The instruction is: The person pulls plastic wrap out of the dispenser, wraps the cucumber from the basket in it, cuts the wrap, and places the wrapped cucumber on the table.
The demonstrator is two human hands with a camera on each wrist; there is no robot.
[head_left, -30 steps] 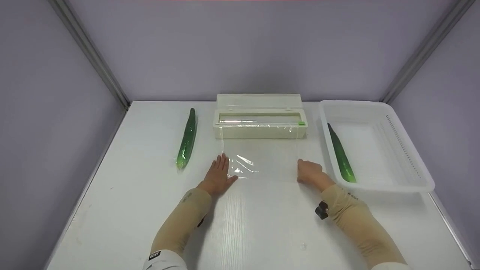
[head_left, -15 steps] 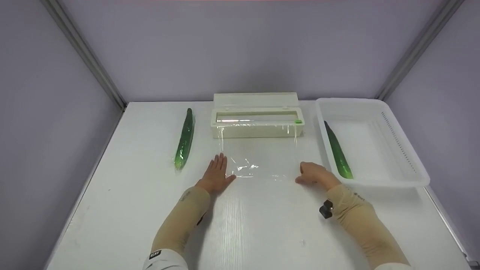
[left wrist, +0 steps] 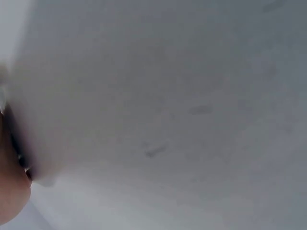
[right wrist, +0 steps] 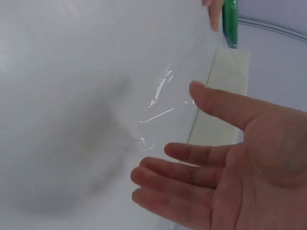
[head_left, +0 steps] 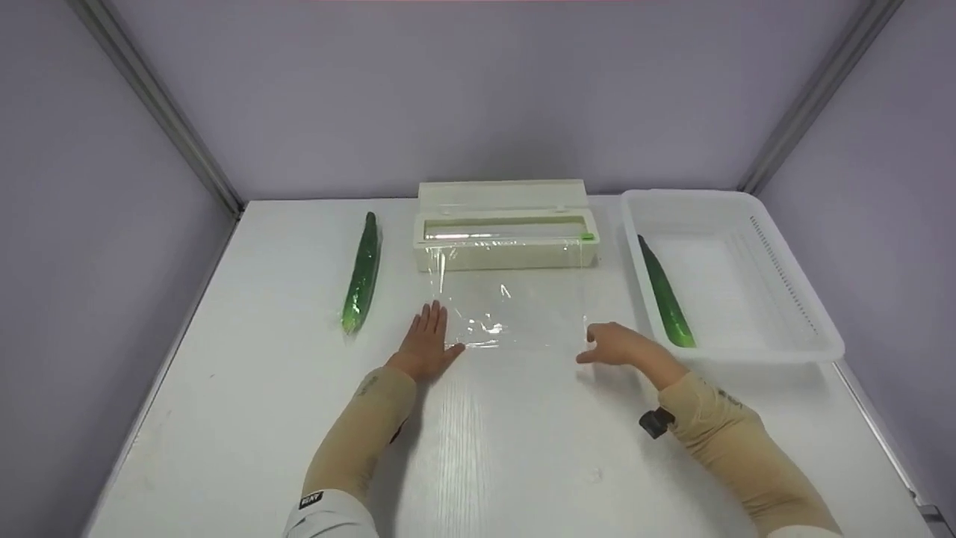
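While two cucumbers lie, one film sheet.

Tan arm sleeves, white cuffs, black wrist-mounted device.

A white bench with faint wood grain stands inside 3 plain lilac walls, joined at 2 grey metal corner strips, evenly lit.

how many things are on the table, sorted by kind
cucumbers: 2, one wrapped on the table, one in the basket
cling film dispenser: 1
sheet of cling film pulled out: 1
white basket: 1
total: 5
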